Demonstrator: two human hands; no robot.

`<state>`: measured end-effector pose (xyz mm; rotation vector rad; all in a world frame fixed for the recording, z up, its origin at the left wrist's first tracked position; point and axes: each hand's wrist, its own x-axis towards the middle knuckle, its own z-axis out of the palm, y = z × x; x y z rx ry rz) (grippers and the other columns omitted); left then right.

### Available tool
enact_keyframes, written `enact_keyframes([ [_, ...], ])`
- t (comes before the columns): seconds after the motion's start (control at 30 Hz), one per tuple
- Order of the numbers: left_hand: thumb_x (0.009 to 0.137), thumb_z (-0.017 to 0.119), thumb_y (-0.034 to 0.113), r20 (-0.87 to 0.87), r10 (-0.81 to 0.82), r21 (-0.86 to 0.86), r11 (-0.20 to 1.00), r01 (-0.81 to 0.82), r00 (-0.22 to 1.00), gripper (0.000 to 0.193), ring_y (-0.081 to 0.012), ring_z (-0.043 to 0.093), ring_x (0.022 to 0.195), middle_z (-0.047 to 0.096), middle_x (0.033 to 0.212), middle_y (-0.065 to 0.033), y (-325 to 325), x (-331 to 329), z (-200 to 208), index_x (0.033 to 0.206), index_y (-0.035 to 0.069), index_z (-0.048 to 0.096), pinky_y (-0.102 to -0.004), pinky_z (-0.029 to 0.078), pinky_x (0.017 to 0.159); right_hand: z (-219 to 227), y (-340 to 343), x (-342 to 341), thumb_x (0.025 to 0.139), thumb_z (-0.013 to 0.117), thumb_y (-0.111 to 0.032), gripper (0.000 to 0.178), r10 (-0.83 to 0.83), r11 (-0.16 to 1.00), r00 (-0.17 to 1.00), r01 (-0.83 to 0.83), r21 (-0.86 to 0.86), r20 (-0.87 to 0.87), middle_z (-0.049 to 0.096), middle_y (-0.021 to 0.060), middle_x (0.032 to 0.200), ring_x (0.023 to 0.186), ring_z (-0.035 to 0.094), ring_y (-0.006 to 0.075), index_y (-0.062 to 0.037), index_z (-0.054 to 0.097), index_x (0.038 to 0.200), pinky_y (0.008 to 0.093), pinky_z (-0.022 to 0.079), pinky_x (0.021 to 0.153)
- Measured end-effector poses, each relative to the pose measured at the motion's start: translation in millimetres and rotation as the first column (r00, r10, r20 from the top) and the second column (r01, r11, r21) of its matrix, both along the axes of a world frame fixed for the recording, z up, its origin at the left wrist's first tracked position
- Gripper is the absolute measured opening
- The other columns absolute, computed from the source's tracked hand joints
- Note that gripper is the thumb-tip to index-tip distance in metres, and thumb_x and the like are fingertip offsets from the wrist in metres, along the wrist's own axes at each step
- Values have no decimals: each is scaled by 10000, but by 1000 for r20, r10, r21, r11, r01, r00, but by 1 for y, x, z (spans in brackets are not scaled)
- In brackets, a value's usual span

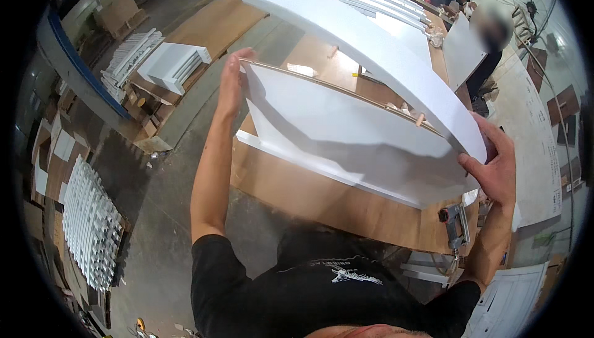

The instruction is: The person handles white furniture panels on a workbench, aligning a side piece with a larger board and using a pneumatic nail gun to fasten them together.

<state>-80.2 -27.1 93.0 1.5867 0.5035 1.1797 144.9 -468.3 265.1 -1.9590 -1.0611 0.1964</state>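
1. White bar (365,36), long: crosses upper ctr. of frame on a diagonal, upper L to ctr. R; its R end is in the R hand, its L end juts free, above panel height in frame.
2. R hand (500,169), ctr. R: closed on the bar's end, thumb on near side, fingers wrapped to far side.
3. White panel (346,127), mid-frame: stands on its long edge, w/ brown upper edge; a white strip (322,167) runs along its foot.
4. L hand (231,84), upper L of ctr.: against panel's L end; fingers partly hidden, so can't tell if it grips or only steadies.
5. Wooden dowel (420,119), R of ctr.: btwn panel's upper edge and bar. Second dowel (333,51), upper ctr., just beside bar's lower edge.
6. Brown worktable (297,195), ctr.: under panel & strip.
7. Air tool (453,231), grey/orange, lower R: near table's edge, apart from both hands.
8. Background: stack of white slats (93,226), lower L; white boxy part (164,72), upper L; more white lengths (380,4), upper R; co-worker (486,84) in dark clothes, upper R; fan (526,5), far upper R.
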Motion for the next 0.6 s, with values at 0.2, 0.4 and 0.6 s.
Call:
enact_keyframes([
  [0.2, 1059, 404, 501, 121, 203, 133, 967, -219, 972, 608, -281, 473, 1345, 540, 1409, -168, -10, 7, 7, 1377, -2, 530, -400, 306, 1149, -26, -3, 10, 901, 571, -482, 746, 327, 920, 902, -235, 315, -283, 633, 132, 884, 654, 610, 170, 53, 467, 1410, 302, 510, 563],
  [0.4, 1053, 432, 460, 94, 240, 221, 941, -256, 966, 598, -305, 439, 1385, 511, 1442, -188, -12, 9, 7, 1407, -17, 502, -419, 292, 1165, -19, 31, 3, 1057, 331, -491, 719, 694, 597, 627, -227, 769, -354, 573, 182, 858, 578, 595, 223, 59, 259, 1514, 364, 513, 473],
  [0.6, 1050, 480, 410, 166, 302, 202, 921, -332, 939, 538, -283, 448, 1367, 510, 1432, -177, -22, -4, 5, 1389, -7, 510, -408, 291, 1169, -23, 38, 29, 1052, 410, -475, 735, 842, 344, 521, -313, 885, -142, 487, 112, 1010, 673, 527, 197, -17, 167, 1572, 372, 525, 581],
])
